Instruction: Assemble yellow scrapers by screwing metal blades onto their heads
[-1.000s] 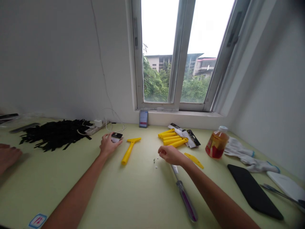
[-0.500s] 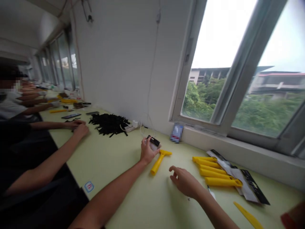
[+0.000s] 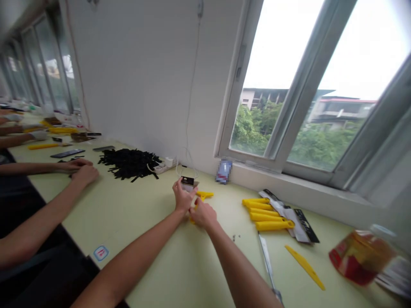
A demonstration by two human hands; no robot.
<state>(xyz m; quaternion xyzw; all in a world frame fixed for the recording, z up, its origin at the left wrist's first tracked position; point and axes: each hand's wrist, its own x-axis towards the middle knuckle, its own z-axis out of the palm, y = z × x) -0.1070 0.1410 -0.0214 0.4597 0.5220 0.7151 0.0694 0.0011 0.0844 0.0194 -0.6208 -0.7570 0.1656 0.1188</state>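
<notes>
My left hand (image 3: pixel 183 197) is closed around a small black-and-white packaged item (image 3: pixel 188 183) just above the table. My right hand (image 3: pixel 203 215) lies over the handle of a yellow T-shaped scraper (image 3: pixel 204 195), hiding most of the handle, and I cannot tell whether it grips it. Both hands nearly touch. To the right lie several yellow scrapers (image 3: pixel 266 214) on black-and-white packaging cards (image 3: pixel 297 224). Tiny metal nuts (image 3: pixel 236 236) sit near a screwdriver (image 3: pixel 268 265), and a loose yellow wedge (image 3: pixel 304 267) lies further right.
A pile of black strips (image 3: pixel 128 164) and a power strip (image 3: pixel 163 167) lie along the wall at the left. A blurred bottle (image 3: pixel 359 256) stands at the right. A co-worker's hands (image 3: pixel 83 173) rest on the same long table (image 3: pixel 80 209).
The view has swung left along the table. My right hand has moved left, from beside the scraper onto its handle. My left hand still holds the small packaged item.
</notes>
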